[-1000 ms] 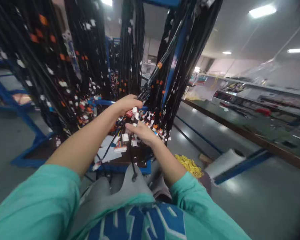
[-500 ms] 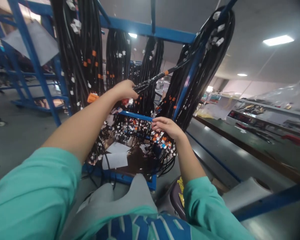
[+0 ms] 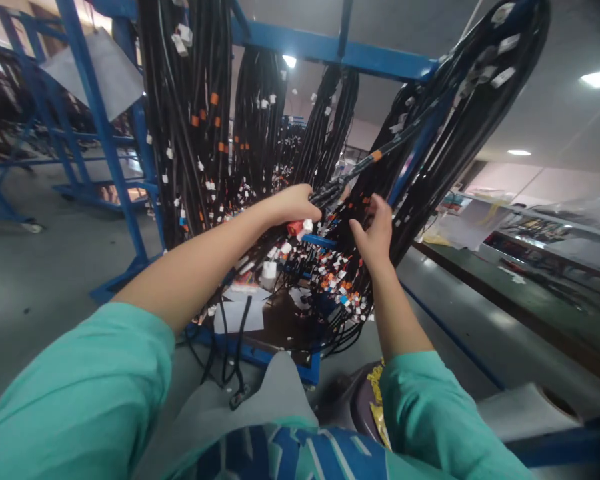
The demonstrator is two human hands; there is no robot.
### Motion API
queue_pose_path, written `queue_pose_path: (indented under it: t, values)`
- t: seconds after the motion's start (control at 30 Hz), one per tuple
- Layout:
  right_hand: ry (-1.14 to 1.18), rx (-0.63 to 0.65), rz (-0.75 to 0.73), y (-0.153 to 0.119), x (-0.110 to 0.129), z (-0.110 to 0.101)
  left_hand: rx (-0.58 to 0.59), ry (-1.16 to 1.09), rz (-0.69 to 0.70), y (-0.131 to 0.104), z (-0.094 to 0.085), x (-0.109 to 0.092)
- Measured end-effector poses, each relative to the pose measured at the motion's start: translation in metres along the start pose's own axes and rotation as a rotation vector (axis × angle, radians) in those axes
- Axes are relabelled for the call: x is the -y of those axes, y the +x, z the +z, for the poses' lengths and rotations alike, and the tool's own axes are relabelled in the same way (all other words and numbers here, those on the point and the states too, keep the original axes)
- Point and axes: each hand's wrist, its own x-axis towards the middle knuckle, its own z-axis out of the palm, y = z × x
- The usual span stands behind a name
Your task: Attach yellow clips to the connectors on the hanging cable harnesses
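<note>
From my station, the blue rack (image 3: 380, 60) is the largest item in the head view, directly ahead of the wearer. Black cables (image 3: 185, 133) hang from it in several thick bundles. The worktop (image 3: 540, 290) extends along the right side, well apart from both hands. A white roll (image 3: 525, 410) lies at lower right. A dark bin (image 3: 361, 403) containing yellow pieces (image 3: 377, 383) stands near the right forearm.

The harness (image 3: 360, 168) is located in front of the rack. It rises from the left hand toward the cable loop at the rack's upper right.

Left hand (image 3: 296, 203): closed, fingers wrapped around the lower portion of the harness. Right hand (image 3: 376, 233): spread, thumb and fingers parted, holding nothing. It is near the harness; I cannot tell whether its fingertips touch the cables behind.

An orange tag (image 3: 377, 155) is fitted on the harness. A red connector (image 3: 295, 228) and a white connector (image 3: 307, 226) protrude just below the left hand.

Change from half a second earlier: the left hand retains the harness. The right hand, previously near the crossbar (image 3: 321, 241) with its fingers gathered, is now higher and spread. I see both hands farther right in view.
</note>
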Motion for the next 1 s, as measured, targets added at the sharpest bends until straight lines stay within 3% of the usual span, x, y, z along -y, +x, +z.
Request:
queue_pose_path:
  t: [0.1,0.3,0.5,0.67,0.77,0.87,1.0]
  values:
    - [-0.333,-0.008,-0.303,0.032,0.017,0.009,0.052,-0.031,0.043,-0.001,0.008,0.005]
    - [-0.524,0.246,-0.586,0.095,0.028,0.022,0.119,-0.047,0.077,0.008,0.01,0.037]
    - [-0.617,0.611,-0.72,0.134,0.049,0.008,0.216,-0.041,0.105,0.024,-0.02,0.063]
    - [-0.544,0.857,-0.706,0.159,0.07,-0.004,0.317,0.009,0.107,0.026,-0.053,0.06]
    - [-0.47,0.919,-0.697,0.175,0.077,-0.009,0.366,-0.067,0.145,0.022,-0.074,0.058]
    - [-0.415,0.885,-0.667,0.191,0.087,-0.012,0.271,-0.232,0.23,0.016,-0.102,0.068]
    - [-0.391,0.717,-0.565,0.216,0.104,-0.007,-0.025,-0.245,0.173,0.006,-0.146,0.093]
